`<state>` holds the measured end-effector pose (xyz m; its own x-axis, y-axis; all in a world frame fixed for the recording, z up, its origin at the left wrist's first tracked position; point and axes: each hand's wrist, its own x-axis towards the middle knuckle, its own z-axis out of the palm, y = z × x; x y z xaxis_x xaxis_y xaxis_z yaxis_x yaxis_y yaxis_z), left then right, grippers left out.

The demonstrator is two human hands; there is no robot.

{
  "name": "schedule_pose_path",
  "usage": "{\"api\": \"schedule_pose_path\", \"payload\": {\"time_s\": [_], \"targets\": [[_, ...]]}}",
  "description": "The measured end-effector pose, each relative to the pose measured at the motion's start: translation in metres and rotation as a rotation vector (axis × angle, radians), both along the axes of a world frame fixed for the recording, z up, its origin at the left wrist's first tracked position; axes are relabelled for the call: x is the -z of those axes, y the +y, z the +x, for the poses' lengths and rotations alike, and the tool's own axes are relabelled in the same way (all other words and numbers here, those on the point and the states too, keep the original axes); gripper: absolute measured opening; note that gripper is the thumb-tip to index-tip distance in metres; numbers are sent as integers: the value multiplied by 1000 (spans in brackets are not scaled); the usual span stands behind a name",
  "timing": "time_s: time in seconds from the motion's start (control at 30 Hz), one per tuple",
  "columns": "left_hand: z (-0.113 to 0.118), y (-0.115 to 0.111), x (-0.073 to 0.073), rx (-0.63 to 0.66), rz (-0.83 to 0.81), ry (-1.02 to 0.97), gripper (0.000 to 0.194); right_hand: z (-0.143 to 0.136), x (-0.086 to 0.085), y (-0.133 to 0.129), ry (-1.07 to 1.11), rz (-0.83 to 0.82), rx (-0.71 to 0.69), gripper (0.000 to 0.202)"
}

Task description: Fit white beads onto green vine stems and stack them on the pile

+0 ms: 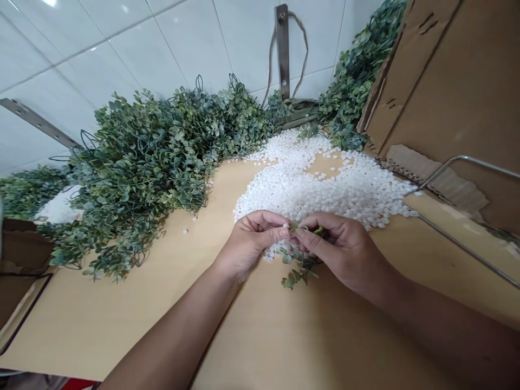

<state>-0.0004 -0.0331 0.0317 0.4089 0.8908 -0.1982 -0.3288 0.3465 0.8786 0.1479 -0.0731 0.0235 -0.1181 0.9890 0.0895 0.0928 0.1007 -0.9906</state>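
Note:
My left hand [258, 238] pinches a small white piece between thumb and forefinger, at the near edge of a spread pile of small white pieces [300, 189]. Close against it, my right hand [335, 241] has its fingers closed on a green leafy sprig [298, 271], whose leaves hang below the fingers. The fingertips of both hands meet at the sprig's stem, and the exact contact there is partly hidden.
A big heap of artificial green foliage [154, 146] lies on the table [122, 319] at the left. More foliage [357, 70] stands back right, beside a cardboard box [459, 81]. A metal wire frame [467, 246] juts in at the right. Tiles form the back wall.

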Motion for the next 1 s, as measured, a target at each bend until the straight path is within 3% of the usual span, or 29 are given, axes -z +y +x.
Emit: {"api": "schedule_pose_path", "payload": {"time_s": [1.0], "targets": [[3,0,2,11,-62,-43,17,1,1,-1,-113,116,24,17]]}}
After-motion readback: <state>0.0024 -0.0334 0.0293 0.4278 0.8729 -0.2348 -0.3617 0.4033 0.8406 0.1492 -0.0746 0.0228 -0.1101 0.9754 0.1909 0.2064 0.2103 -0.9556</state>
